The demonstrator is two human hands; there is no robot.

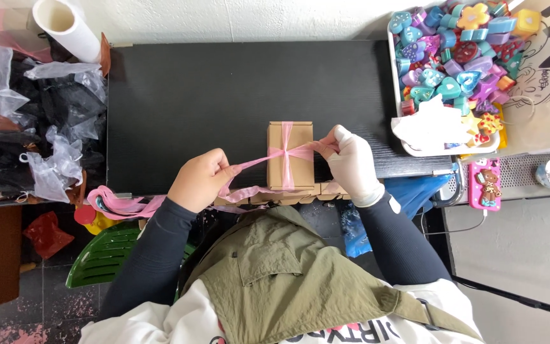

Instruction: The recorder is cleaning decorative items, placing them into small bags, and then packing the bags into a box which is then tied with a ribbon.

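Head view: I see the small brown box (290, 156) lying at the near edge of the black bench (224, 95), between my two hands. My left hand (200, 180) has its fingers (227, 171) pinched shut on one end of the pink ribbon (286, 153); my gloved right hand (353, 162) pinches the other end just beside the box. The ribbon crosses the box lid lengthwise and crosswise, pulled taut. A tray of coloured charms (453, 70) sits well apart on the right.

Small brown cardboard box (291, 156) on black tabletop (224, 95), pink ribbon (284, 153) crossed over its lid. Bare left hand (202, 180) pinches one ribbon end, pulled taut; white-gloved right hand (351, 162) grips the other. White tray (397, 95) of colourful heart-shaped trinkets (453, 51) at right.
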